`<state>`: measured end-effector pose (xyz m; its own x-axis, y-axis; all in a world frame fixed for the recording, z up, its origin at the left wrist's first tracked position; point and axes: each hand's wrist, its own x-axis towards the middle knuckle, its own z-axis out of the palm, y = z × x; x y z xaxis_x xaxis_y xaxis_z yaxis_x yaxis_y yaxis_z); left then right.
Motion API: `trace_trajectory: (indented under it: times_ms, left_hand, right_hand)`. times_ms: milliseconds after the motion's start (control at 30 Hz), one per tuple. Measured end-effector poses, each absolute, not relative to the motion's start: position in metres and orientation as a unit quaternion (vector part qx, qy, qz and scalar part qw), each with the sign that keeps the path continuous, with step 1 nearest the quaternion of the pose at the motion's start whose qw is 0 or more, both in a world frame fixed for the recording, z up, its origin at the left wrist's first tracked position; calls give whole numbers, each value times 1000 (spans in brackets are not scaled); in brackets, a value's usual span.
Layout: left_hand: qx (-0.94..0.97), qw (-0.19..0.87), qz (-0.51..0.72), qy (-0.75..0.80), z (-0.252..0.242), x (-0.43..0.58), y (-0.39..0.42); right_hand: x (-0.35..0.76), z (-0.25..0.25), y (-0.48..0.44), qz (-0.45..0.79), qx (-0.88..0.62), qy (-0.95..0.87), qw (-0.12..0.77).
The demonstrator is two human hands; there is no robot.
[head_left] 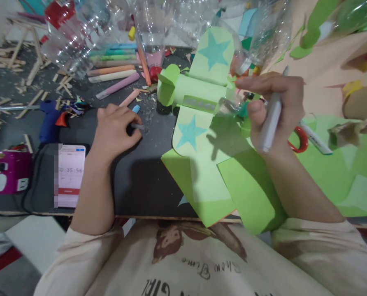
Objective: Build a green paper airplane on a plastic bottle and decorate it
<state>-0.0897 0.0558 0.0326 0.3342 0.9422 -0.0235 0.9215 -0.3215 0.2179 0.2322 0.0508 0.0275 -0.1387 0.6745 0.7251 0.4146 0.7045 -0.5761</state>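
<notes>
A light green paper airplane model (198, 91) lies at the centre, with a blue star on each wing and a strip with grey marks across its body. My right hand (277, 105) is to its right, its fingers closed round a grey marker (272, 121). Left of the model, my left hand (118, 129) rests on the dark table (146, 176), thumb and forefinger pinched on a small grey cap (137, 126). Green paper sheets (248, 189) lie under and below the model.
Red-handled scissors (301, 139) and another marker (316, 139) lie by my right wrist. A blue glue gun (49, 121), a phone (70, 176) and a purple box (10, 172) are at the left. Chalk-like sticks (112, 74) and clear plastic bottles (152, 33) stretch across the back.
</notes>
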Motion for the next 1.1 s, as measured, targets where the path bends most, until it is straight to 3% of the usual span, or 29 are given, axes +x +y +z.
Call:
trace_trajectory:
  times_ms: [133,233,333,467,600,933,1100]
  left_hand:
    - [820,119,65,556,30,-84,56]
    - [827,151,111,529,19,-89,59]
    - [826,160,144,521,11,-92,60]
    - [814,210,191,507,11,-70,48]
    - [811,271,218,471,13,-45,34]
    - [728,160,317,587,-5,-73,54]
    - [708,276,364,539,-18,-56,54]
  right_hand:
    - [205,23,27,196,-278,-729,594]
    - [189,16,3,382,-331,-690,518]
    - [183,8,-11,560,-340,-547,521]
    - [183,2,-8,677,-345,-400,512]
    - [186,3,1,693,-359,-389,488]
    - [190,0,0,671,-379,-399,497]
    - [198,-1,1,549,-421,-440,573]
